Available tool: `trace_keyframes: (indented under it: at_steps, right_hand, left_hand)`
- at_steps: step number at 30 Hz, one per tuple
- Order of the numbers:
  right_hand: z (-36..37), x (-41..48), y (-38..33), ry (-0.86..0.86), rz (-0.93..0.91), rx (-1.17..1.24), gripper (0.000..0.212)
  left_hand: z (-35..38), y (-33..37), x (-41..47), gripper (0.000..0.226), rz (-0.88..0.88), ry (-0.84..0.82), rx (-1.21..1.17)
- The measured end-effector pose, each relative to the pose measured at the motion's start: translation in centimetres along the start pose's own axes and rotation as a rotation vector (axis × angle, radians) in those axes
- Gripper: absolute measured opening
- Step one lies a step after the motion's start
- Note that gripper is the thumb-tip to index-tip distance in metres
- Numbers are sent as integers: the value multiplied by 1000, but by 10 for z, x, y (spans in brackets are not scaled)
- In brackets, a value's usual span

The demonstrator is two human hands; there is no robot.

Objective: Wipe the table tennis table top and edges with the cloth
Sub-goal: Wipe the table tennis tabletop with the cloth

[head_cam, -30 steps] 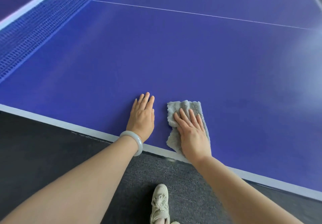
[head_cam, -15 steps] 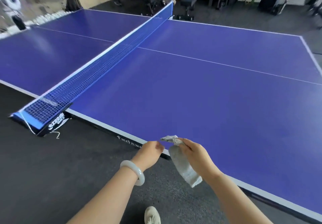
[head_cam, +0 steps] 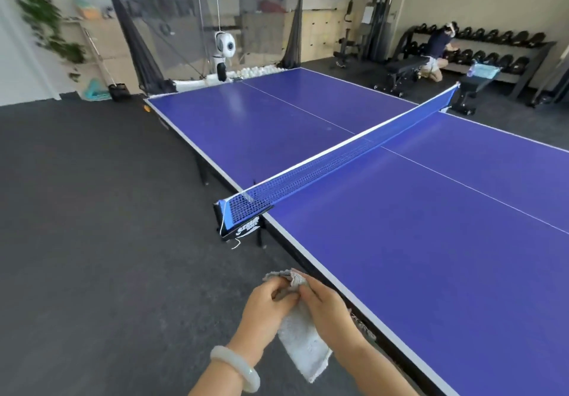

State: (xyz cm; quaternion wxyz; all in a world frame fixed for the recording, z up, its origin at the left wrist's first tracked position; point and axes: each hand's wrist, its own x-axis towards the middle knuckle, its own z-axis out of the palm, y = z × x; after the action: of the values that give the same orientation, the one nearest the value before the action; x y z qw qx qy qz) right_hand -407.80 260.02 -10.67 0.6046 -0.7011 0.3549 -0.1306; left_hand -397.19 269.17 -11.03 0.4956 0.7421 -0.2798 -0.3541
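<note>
The cloth [head_cam: 303, 343] is lifted off the counter [head_cam: 431, 257]; the left hand [head_cam: 264, 309] now joins the right hand [head_cam: 329, 312] gripping it beside the edge.

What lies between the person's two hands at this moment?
In the head view, the grey towelling cloth lies between the left hand and the right hand; both pinch its upper part.

Only the person's two arms show. Left hand [head_cam: 266, 306] and right hand [head_cam: 329, 309] bare, left forearm [head_cam: 212, 388] and right forearm [head_cam: 380, 371] uncovered down to frame edge. One worn item: bangle [head_cam: 238, 368] on left wrist. It is thick, smooth, rounded, milky white-green, slightly translucent, glossy highlight, plain surface. Fingernail detail too blurred to tell.
</note>
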Motion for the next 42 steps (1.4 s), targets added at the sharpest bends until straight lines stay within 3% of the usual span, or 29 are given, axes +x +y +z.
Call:
trace_keyframes:
  at_steps: [7, 12, 19, 23, 27, 31, 37, 40, 42]
  right_hand:
    - [164, 110, -73, -153, -2, -14, 33]
    - [235, 182, -116, -159, 101, 75, 45]
    - [259, 306, -138, -9, 413, 207, 42]
    - [267, 398, -154, 40, 577, 527, 43]
    - [269, 477, -180, -9, 512, 637, 19]
    - [253, 522, -202, 54, 337, 566, 18]
    - [224, 609, -205, 300, 200, 286, 30]
    - [216, 636, -193, 465, 224, 87, 37]
    - [214, 650, -185, 602, 267, 98, 41]
  left_hand:
    - [-176, -22, 64, 17, -83, 246, -78]
    - [-270, -20, 115, 19, -58, 304, -151]
    - [-341, -11, 226, 10, -77, 226, -367]
    - [-372, 6, 300, 12, -48, 237, -371]
    - [-409, 26, 372, 18, -75, 273, -363]
    - [-430, 37, 424, 23, -137, 187, -401]
    - [-433, 36, 557, 34, -272, -219, -456]
    - [-418, 26, 615, 20, -217, -208, -286]
    - [-409, 25, 651, 21, -103, -219, -73]
